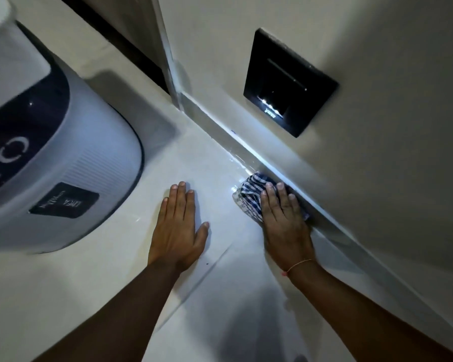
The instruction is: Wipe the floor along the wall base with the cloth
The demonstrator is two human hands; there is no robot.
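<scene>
Left fingers [181,197] flat on floor [110,283]; right fingers [281,198] press cloth [249,198].

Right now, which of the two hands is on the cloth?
The right hand, nearest the wall base, presses the blue-striped cloth; the left hand lies flat on bare floor.

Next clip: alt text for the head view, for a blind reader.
The right hand presses a blue-and-white striped cloth on the pale floor against the wall base, while the left hand rests flat beside it. A grey appliance stands left; a black panel sits on the wall.
</scene>
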